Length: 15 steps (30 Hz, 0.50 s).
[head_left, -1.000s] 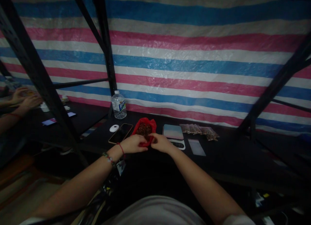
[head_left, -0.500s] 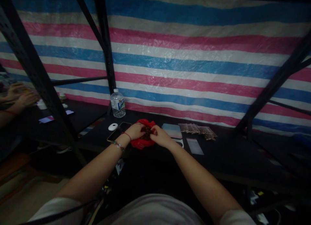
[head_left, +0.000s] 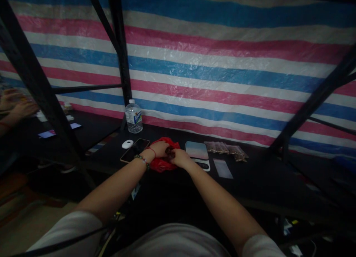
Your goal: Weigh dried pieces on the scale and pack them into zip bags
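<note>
A red plastic bag (head_left: 164,166) lies crumpled and spread on the black table, with small dark brown pieces (head_left: 170,152) inside it. My left hand (head_left: 160,149) reaches into the bag from the left, its fingers curled round some of the pieces. From the right, my right hand (head_left: 179,157) is in the bag as well, fingers bent in and closed on pieces close to the left fingertips. The fingertips are partly hidden and dim. Right of the bag sits a kitchen scale (head_left: 205,165) with a flat pale blue-pink plate (head_left: 197,150) on it.
Several filled clear bags (head_left: 222,148) lie in a row at the back right, with a flat clear bag (head_left: 223,169) before them. A phone (head_left: 135,150), a white round object (head_left: 127,144) and a large bottle (head_left: 134,117) are on the left. Another person's hands (head_left: 23,107) show far left.
My hands have come closer together inside the red bag, the left moving right and the fingers closing round the brown pieces. The view has shifted slightly.
</note>
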### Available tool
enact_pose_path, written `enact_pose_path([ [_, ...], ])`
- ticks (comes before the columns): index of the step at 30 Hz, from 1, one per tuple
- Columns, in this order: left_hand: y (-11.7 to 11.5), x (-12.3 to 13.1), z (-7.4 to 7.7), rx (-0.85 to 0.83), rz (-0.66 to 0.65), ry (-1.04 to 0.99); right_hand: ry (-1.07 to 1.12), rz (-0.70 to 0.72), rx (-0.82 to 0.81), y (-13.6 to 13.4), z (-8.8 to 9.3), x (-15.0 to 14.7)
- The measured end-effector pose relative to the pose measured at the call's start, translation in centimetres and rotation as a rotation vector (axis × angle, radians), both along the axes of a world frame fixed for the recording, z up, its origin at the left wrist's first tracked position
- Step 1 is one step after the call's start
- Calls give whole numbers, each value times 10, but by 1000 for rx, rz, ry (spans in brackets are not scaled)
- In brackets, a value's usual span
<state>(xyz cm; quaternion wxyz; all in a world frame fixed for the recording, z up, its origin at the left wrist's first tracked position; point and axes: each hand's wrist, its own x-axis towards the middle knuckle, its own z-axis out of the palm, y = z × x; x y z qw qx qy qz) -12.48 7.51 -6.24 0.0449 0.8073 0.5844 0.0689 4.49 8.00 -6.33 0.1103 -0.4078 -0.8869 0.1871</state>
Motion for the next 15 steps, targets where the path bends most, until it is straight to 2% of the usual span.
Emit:
enact_pose_path([
  [5, -7, 0, 9, -57, -77, -25, -82, -82, 120, 0, 4, -1],
  [8, -15, -6, 18, -75, -87, -34, -102, -68, 172, -1, 7, -1],
  [11, -24, -10, 23, -18, 7, -32, -110, -27, 195, -2, 11, -3],
  [15, -30, -10, 19, -39, 101, -69, -106, 34, 168, -2, 13, -8],
])
